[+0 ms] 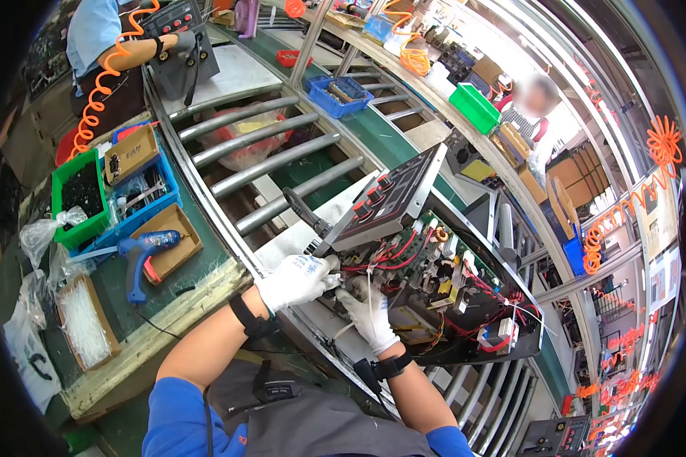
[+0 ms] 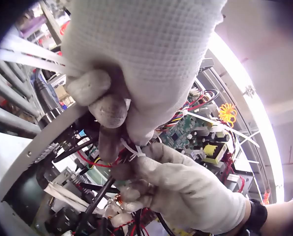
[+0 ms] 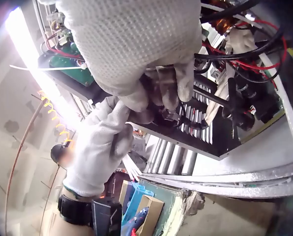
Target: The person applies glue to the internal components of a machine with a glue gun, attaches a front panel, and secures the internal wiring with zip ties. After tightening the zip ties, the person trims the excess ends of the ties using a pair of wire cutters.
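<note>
White-gloved, the left hand [image 1: 299, 282] is at the near-left edge of an opened machine [image 1: 434, 266], its fingers curled. Several white cable ties [image 2: 30, 55] stick out from that fist in the left wrist view. Close beside it, the gloved right hand [image 1: 370, 314] reaches in among the wires. Its thumb and finger pinch a small white cable tie [image 2: 132, 149] at the wires, and the left fingertips meet them there. Which wires the tie surrounds is hidden by the fingers. A control panel [image 1: 381, 202] with red knobs is tilted up behind the hands.
Metal rollers [image 1: 274, 164] run beyond the machine. At left, a bench carries a blue power tool [image 1: 146, 255], a green bin [image 1: 80, 194], a blue bin [image 1: 156, 179] and a box of white ties [image 1: 86, 324]. People stand at upper left and far right.
</note>
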